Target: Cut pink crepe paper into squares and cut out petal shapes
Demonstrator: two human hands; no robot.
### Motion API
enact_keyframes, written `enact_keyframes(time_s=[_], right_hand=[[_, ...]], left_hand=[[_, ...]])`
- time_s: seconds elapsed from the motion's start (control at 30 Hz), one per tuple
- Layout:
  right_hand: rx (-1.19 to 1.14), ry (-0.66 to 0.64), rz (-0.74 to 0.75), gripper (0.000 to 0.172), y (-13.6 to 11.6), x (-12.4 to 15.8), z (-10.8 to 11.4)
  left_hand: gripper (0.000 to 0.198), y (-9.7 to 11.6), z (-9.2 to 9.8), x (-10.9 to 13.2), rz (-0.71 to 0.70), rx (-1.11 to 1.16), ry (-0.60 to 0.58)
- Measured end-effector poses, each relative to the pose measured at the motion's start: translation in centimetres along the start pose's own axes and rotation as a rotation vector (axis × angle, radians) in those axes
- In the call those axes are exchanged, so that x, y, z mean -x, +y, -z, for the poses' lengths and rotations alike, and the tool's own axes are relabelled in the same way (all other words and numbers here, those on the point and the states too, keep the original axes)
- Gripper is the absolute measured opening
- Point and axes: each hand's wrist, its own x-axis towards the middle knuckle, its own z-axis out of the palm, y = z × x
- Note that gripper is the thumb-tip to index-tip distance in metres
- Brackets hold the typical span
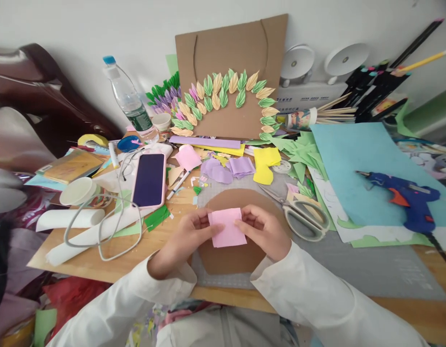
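A small pink paper square point(228, 228) is held up between my two hands, thumbs on its face. My left hand point(194, 231) pinches its left edge, and my right hand point(263, 229) pinches the right edge. Below it lies a rounded brown cardboard piece point(230, 260) on the grey cutting mat point(371, 270). Just right of my right hand rest large scissors point(306, 217) with pale handles. Purple paper pieces point(241, 166), yellow paper pieces point(267, 164) and another pink piece point(187, 157) lie beyond my hands.
A cardboard panel point(230, 53) with pleated paper leaves leans against the wall. At left are a phone point(149, 180), a white cable point(100, 241), a paper cup point(78, 192) and a bottle point(131, 103). A blue glue gun point(407, 193) lies on blue paper point(353, 149) at right.
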Motion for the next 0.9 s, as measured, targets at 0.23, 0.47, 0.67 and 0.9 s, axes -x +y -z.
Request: enact_keyframes(time_s=[0.23, 0.47, 0.67, 0.9], right_hand=[[-0.043, -0.035, 0.004, 0.021, -0.1, 0.1, -0.3], [-0.01, -0.028, 0.024, 0.019, -0.2, -0.3, -0.1], [0.02, 0.007, 0.008, 0.022, -0.3, -0.3, -0.1], [0.037, 0.005, 0.027, 0.019, 0.2, -0.1, -0.2]], left_hand=[[0.023, 0.1, 0.3, -0.7, 0.029, 0.0, -0.01], [0.021, 1.2, 0.7, -1.0, 0.006, -0.087, -0.114], [0.026, 0.6, 1.0, -1.0, 0.067, 0.02, -0.163], [0.021, -0.5, 0.5, -0.6, -0.015, -0.075, -0.114]])
